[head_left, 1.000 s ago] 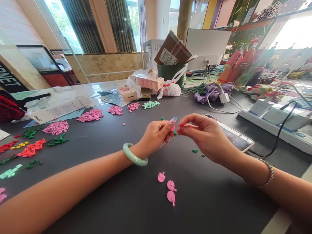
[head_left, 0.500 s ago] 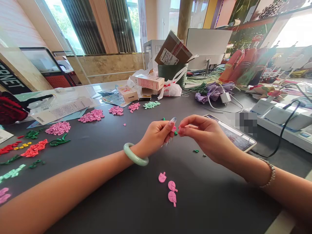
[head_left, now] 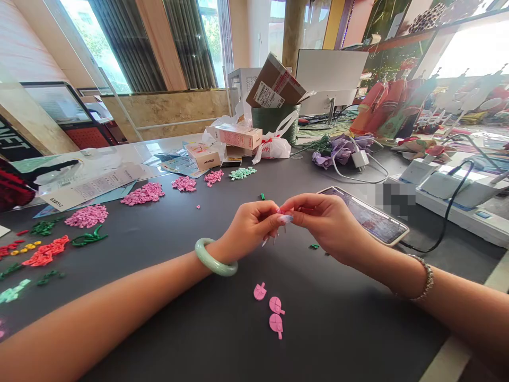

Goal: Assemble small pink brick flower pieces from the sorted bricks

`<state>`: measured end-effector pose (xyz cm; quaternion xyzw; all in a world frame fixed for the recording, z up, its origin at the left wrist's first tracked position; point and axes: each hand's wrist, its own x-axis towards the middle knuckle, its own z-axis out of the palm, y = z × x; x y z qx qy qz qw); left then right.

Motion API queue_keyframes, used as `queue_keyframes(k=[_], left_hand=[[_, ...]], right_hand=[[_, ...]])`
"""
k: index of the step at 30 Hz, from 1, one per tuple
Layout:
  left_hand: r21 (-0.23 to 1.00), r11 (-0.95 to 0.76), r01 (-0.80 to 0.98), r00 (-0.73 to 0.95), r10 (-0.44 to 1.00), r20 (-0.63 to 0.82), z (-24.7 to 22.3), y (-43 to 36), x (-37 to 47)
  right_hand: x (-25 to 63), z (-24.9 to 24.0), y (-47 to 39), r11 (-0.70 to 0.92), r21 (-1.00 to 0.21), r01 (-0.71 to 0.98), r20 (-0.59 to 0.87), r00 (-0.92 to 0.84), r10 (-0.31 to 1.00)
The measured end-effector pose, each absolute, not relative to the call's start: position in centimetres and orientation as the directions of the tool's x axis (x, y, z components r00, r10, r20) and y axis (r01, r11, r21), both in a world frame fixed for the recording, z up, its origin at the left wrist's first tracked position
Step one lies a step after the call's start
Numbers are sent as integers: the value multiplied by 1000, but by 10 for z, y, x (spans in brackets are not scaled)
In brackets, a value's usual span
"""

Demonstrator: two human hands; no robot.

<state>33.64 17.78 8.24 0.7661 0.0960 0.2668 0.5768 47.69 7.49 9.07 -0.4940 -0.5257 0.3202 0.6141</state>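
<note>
Pinching fingertip to fingertip, a person's left hand (head_left: 256,223) and right hand (head_left: 332,225) meet at a small bright-pink plastic-looking piece (head_left: 279,210) above the dark grey desk (head_left: 191,334), left of a pale-cased smartphone (head_left: 369,215). Both hands are narrowed; whether they grip one piece or two cannot be told. The piece is probably light, stiff and slightly slick, easier to drop than break, and best taken by its edges. Nearer the wearer than the smartphone, and left of it, lie three flat rounded pink tabbed pieces (head_left: 275,322). Beyond the smartphone, leftward, a pale-pink carton (head_left: 203,156) bears dark lettering seemingly including "xx"; a brown cardboard box (head_left: 276,79) carries a white label (head_left: 269,95), illegible here. Far left of the smartphone, a black sign (head_left: 16,140) shows cut-off white capitals, apparently "NET".
</note>
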Motion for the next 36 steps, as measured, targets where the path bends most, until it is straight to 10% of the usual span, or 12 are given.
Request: queue_keyframes(k=[10, 20, 31, 36], left_hand=[[412, -898, -154, 700, 195, 687, 76, 178, 327], [7, -994, -111, 600, -61, 798, 74, 179, 330], [-197, -980, -21, 590, -171, 789, 73, 177, 328], [82, -992, -93, 662, 0, 749, 75, 179, 326]], right_hand=[[479, 95, 70, 351, -875, 333, 427, 187, 885], [481, 93, 65, 363, -627, 689, 585, 108, 804], [478, 87, 65, 413, -508, 756, 651, 24, 758], [479, 88, 70, 373, -749, 548, 516, 128, 847]])
